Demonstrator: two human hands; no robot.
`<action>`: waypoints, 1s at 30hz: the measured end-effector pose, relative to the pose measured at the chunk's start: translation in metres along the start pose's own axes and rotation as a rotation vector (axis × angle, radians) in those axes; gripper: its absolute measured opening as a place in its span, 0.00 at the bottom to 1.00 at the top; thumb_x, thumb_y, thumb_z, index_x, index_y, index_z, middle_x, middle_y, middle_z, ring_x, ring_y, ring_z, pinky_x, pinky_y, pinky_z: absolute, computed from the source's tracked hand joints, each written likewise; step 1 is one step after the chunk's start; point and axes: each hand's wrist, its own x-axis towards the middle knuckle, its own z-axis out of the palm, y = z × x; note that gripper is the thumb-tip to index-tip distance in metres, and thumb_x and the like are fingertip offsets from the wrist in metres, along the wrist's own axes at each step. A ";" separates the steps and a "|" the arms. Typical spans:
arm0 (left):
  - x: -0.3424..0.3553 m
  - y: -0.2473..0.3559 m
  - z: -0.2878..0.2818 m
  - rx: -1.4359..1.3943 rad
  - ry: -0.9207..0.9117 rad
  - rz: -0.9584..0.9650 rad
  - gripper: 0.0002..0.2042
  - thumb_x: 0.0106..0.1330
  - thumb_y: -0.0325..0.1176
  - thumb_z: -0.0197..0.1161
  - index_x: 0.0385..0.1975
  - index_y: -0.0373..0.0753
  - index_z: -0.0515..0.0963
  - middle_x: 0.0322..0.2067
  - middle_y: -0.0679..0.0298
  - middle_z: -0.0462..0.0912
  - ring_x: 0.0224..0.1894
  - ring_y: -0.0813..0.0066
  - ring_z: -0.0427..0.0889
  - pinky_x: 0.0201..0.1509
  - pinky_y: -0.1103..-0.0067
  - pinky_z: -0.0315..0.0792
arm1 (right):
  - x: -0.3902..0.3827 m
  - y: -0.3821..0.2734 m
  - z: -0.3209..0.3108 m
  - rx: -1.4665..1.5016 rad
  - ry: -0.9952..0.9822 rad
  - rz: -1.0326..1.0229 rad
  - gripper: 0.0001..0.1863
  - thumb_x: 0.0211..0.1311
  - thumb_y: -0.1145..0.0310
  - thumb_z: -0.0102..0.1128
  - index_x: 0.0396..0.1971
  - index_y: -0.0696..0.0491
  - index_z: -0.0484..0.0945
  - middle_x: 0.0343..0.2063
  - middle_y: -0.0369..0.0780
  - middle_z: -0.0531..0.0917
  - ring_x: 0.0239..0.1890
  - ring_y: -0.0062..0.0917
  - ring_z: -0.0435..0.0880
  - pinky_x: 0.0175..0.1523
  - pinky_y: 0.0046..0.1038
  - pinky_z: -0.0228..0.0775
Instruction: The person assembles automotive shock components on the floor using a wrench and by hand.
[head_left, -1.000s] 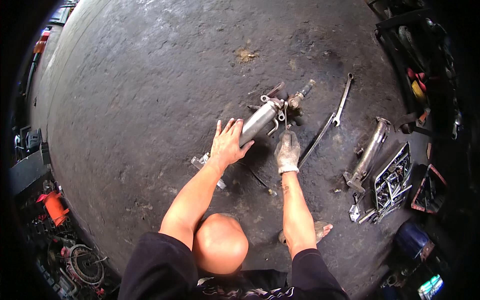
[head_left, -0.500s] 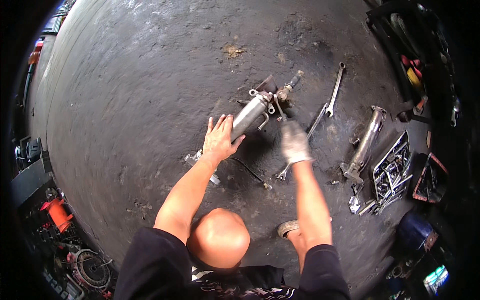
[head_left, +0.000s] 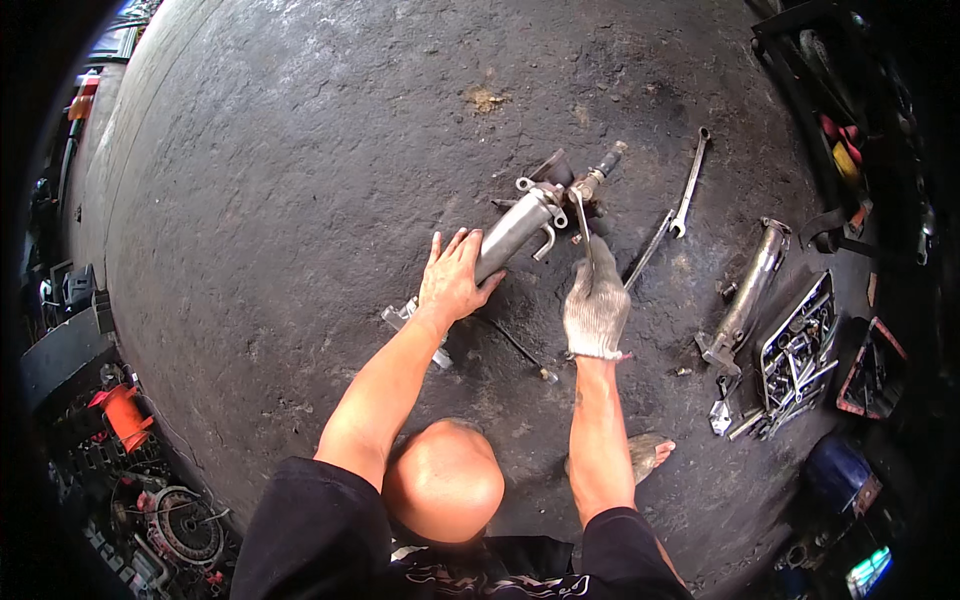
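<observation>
My bare left hand (head_left: 458, 275) grips the lower part of a silver metal cylinder (head_left: 515, 235) with brackets and a bent tube at its upper end. My gloved right hand (head_left: 595, 300) is shut on a wrench (head_left: 583, 222), whose head is at the fittings beside the cylinder's upper end. A short pipe fitting (head_left: 605, 165) points up and right from there. A metal piece (head_left: 395, 318) lies below the cylinder, partly hidden by my left hand, and a thin dark hose (head_left: 525, 350) lies between my arms.
To the right lie a combination wrench (head_left: 692, 180), a long bar (head_left: 647, 250), a second metal tube (head_left: 745, 285), a tray of wrenches (head_left: 768, 355) and a red-rimmed tray (head_left: 846, 400). A blue container (head_left: 835, 470) is at lower right; an orange part (head_left: 125, 415) and other clutter line the left.
My right hand moved up and right with a blur, then settled slightly lower on the wrench. My left hand stays on the cylinder. The view has shifted slightly.
</observation>
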 end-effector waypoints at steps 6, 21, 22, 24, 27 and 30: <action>0.000 0.000 0.000 -0.030 -0.024 0.004 0.40 0.67 0.53 0.70 0.72 0.34 0.64 0.69 0.53 0.73 0.77 0.59 0.64 0.84 0.55 0.45 | 0.005 -0.006 0.016 -0.346 -0.187 0.065 0.29 0.65 0.79 0.54 0.67 0.55 0.73 0.46 0.55 0.84 0.47 0.54 0.86 0.50 0.48 0.79; 0.009 0.015 -0.030 -0.005 -0.058 0.032 0.41 0.63 0.52 0.71 0.68 0.29 0.66 0.68 0.43 0.73 0.74 0.48 0.67 0.83 0.50 0.49 | 0.030 -0.018 0.025 0.185 -0.265 -0.007 0.33 0.59 0.87 0.51 0.68 0.65 0.68 0.57 0.54 0.82 0.59 0.40 0.83 0.65 0.35 0.73; 0.019 0.018 -0.009 0.017 -0.044 0.092 0.42 0.64 0.53 0.71 0.70 0.31 0.64 0.69 0.46 0.72 0.76 0.50 0.66 0.83 0.50 0.48 | 0.027 0.005 0.021 0.254 -0.230 -0.041 0.35 0.59 0.88 0.51 0.71 0.68 0.64 0.60 0.55 0.80 0.62 0.39 0.80 0.68 0.34 0.70; 0.004 0.005 -0.002 -0.063 -0.012 0.097 0.40 0.68 0.53 0.68 0.72 0.34 0.63 0.70 0.52 0.73 0.76 0.56 0.66 0.82 0.50 0.49 | -0.002 0.025 0.053 -0.013 -0.084 0.054 0.30 0.66 0.82 0.48 0.70 0.67 0.65 0.65 0.59 0.75 0.69 0.46 0.74 0.75 0.39 0.63; -0.015 -0.010 -0.008 -0.081 -0.015 0.055 0.39 0.68 0.52 0.69 0.72 0.34 0.63 0.71 0.53 0.71 0.77 0.58 0.65 0.83 0.51 0.47 | -0.022 0.011 0.093 -0.003 -0.054 0.164 0.29 0.75 0.71 0.45 0.72 0.69 0.62 0.70 0.64 0.67 0.74 0.51 0.68 0.77 0.43 0.59; -0.027 -0.019 -0.008 -0.083 -0.024 0.018 0.39 0.68 0.52 0.69 0.72 0.34 0.63 0.71 0.53 0.71 0.77 0.58 0.65 0.84 0.51 0.47 | -0.022 -0.036 0.095 -0.006 -0.030 0.184 0.32 0.81 0.57 0.44 0.73 0.65 0.64 0.71 0.60 0.68 0.74 0.51 0.68 0.77 0.45 0.59</action>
